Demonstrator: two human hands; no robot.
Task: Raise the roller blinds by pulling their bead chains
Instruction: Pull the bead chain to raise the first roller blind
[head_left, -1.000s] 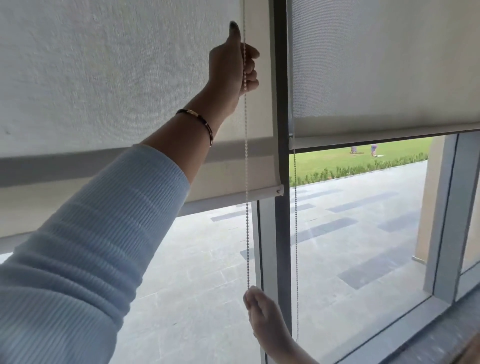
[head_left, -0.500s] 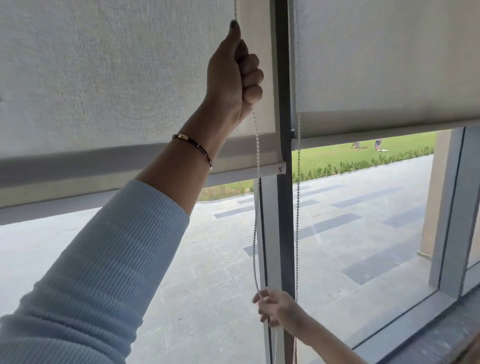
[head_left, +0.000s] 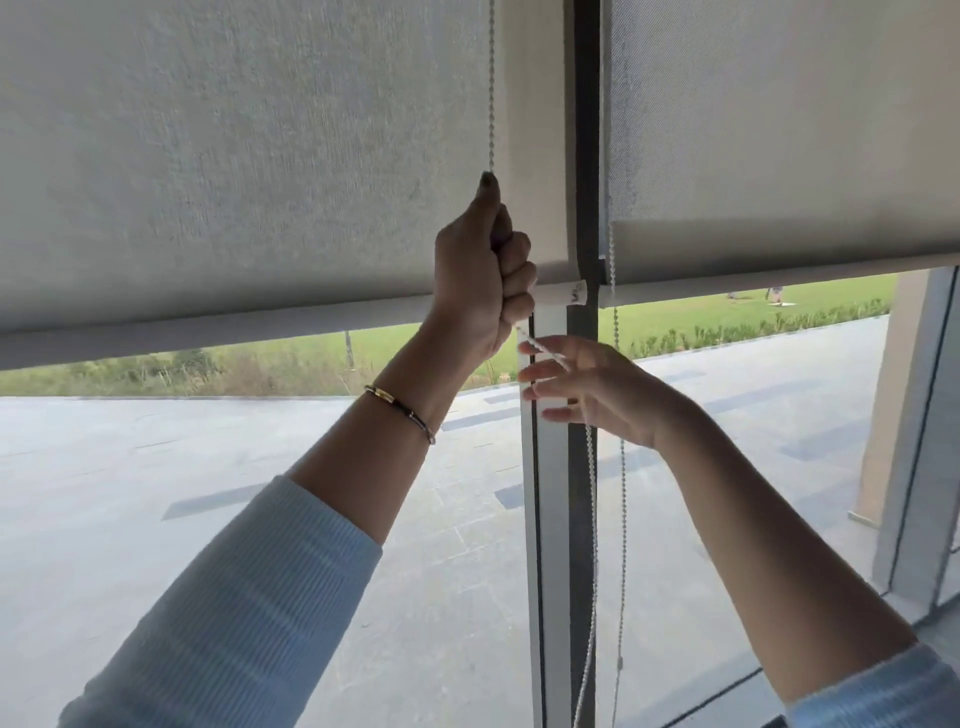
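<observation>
In the head view, the left hand (head_left: 480, 280) is fisted tight round the bead chain (head_left: 491, 88) of the left roller blind (head_left: 234, 171), high up so a long downward pull is available. The right hand (head_left: 587, 389), fingers spread wide, touches the slack chain just below, apparently to take over. The right roller blind (head_left: 779, 130) hangs at about the same height, its own chain (head_left: 621, 467) untouched
</observation>
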